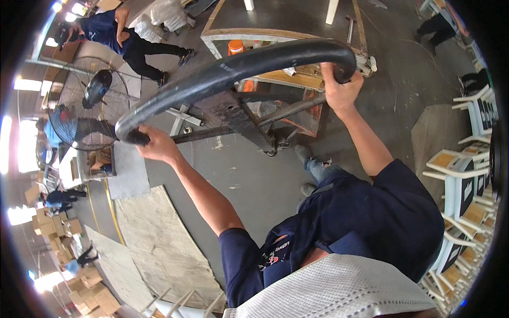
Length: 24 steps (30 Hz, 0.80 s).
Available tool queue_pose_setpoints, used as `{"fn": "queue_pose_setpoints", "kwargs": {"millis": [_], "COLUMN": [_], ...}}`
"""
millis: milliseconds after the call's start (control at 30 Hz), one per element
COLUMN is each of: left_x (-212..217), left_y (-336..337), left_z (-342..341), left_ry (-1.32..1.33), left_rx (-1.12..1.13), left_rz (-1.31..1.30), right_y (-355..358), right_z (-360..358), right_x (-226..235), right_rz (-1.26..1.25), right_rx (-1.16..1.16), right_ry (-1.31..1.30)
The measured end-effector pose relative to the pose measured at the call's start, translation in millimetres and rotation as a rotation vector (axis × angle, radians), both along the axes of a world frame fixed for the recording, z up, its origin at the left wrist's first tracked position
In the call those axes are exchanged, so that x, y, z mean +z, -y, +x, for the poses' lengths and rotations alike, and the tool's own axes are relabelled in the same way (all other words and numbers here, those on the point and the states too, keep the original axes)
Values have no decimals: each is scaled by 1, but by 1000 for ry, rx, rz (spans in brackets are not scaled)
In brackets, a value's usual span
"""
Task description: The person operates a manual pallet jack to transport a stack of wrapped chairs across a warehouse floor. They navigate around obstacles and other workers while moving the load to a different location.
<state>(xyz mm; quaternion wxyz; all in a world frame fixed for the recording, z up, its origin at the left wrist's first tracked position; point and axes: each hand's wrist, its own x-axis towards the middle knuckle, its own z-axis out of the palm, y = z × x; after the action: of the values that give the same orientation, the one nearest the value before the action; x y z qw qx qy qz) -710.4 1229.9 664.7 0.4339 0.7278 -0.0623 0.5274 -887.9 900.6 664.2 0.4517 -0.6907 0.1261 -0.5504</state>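
A thick, scuffed black loop handle (228, 69), which looks like that of a pallet truck, spans the space before me. My left hand (159, 144) is closed round its left end. At the far right end, my right hand (342, 90) has its fingers wrapped round the bar. Below the loop, a dark metal shaft (249, 124) narrows toward a joint near the floor. Orange metal parts (313, 114) show beyond it, partly hidden by the handle. Just past them stands a wood-edged table (281, 21) with a dark top and white legs standing on it.
A large fan (95, 95) stands at the left, with a person (122, 37) beyond it. An orange bucket (236, 47) sits beneath the tabletop. White chair frames (461, 175) crowd the right side. Cardboard boxes (90, 291) are piled far left, and flat boards (164, 244) lie on the floor.
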Motion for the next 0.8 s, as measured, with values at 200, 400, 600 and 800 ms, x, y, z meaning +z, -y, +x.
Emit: {"fn": "queue_pose_setpoints", "kwargs": {"millis": [200,400,600,800], "left_x": [-2,-3,-13,-30], "left_y": [6,4,51,83], "left_z": [12,-6,-73,-75], "left_ry": [-91,-140,-7,143], "left_rx": [-150,-129,-75,-12], "left_rz": [-111,-133,-22,-61], "right_y": [3,22,118,94], "right_z": [5,32,117,145], "right_x": [-17,-23,-47,-22], "right_rz": [75,-84,-257,38], "right_rx": [-25,-136,-323,-360], "right_ry": [26,32,-22,-178]}}
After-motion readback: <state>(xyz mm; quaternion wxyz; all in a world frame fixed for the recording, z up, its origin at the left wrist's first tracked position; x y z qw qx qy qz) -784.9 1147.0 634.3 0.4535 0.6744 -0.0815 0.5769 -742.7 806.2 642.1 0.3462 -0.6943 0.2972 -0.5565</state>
